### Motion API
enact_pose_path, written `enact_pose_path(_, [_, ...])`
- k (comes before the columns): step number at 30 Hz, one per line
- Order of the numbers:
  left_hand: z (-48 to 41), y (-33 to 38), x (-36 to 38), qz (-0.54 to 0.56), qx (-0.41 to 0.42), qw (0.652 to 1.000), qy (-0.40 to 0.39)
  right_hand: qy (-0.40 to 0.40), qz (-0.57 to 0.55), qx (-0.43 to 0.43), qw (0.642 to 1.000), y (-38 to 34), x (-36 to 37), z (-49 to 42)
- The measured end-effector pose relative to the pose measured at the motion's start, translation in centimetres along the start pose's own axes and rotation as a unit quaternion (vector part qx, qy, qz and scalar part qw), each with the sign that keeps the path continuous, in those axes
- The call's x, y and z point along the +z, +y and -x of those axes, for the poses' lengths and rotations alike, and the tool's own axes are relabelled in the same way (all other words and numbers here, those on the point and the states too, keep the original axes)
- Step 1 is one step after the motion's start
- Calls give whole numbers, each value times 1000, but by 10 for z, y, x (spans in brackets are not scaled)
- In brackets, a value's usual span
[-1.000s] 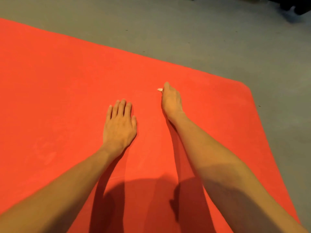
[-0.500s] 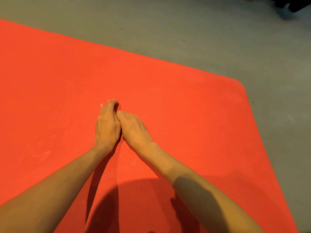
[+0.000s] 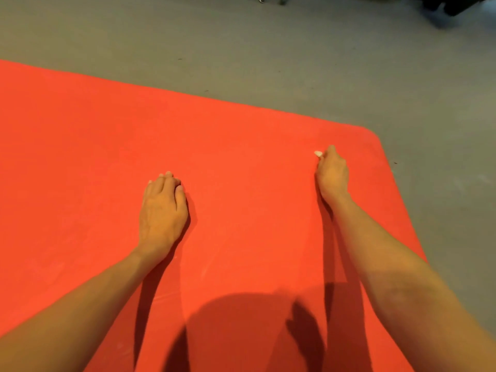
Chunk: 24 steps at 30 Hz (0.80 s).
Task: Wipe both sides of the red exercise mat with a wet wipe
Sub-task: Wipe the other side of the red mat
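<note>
On one flat red foam exercise mat (image 3: 241,170), the left hand (image 3: 163,210) is laid loosely spread. One white wet wipe (image 3: 318,153) is pinched in the right hand (image 3: 332,173).

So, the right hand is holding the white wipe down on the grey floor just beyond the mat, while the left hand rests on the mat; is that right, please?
Not quite: the head view shows the right hand holding the white wipe down on the red mat, near its far right corner, not on the grey floor. The left hand does rest on the mat.
</note>
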State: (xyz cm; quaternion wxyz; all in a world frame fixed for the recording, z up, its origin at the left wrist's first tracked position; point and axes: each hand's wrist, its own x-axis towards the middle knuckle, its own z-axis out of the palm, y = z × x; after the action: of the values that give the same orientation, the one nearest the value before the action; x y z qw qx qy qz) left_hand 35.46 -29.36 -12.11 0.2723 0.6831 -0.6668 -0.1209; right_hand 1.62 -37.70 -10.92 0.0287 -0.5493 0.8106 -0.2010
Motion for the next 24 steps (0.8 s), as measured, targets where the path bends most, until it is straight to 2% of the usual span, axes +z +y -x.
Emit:
enact_pose_path(5, [-2, -4, 3, -33, 6, 999, -5, 30, 29, 108, 993, 18, -16, 14])
enact_pose_path(7, [-9, 2, 8, -85, 0, 996, -16, 37, 44, 102, 993, -9, -6, 34])
enact_pose_path(9, [-14, 14, 10, -128, -9, 991, -37, 3, 26, 5, 1000, -48, 11, 68])
enact_pose_path(11, [-9, 23, 13, -144, -20, 988, -41, -29, 10, -156, 987, -79, 17, 106])
enact_pose_path(13, [7, 34, 18, -147, 16, 988, -35, -3, 15, -241, 970, -72, 9, 118])
enact_pose_path(14, [18, 44, 22, -143, 53, 988, -36, 12, 24, -225, 974, -53, 0, 111])
enact_pose_path(15, [30, 55, 27, -133, 91, 986, -47, 20, 46, -172, 984, -29, -10, 102])
enact_pose_path(18, [59, 96, 40, -96, 188, 974, -78, -25, 106, 38, 993, 51, -43, 73])
enact_pose_path(20, [79, 123, 49, -62, 269, 955, -107, -33, 117, 86, 989, 82, -62, 72])
enact_pose_path(24, [124, 167, 57, -41, 436, 880, -184, -30, 97, 124, 987, 119, -78, 102])
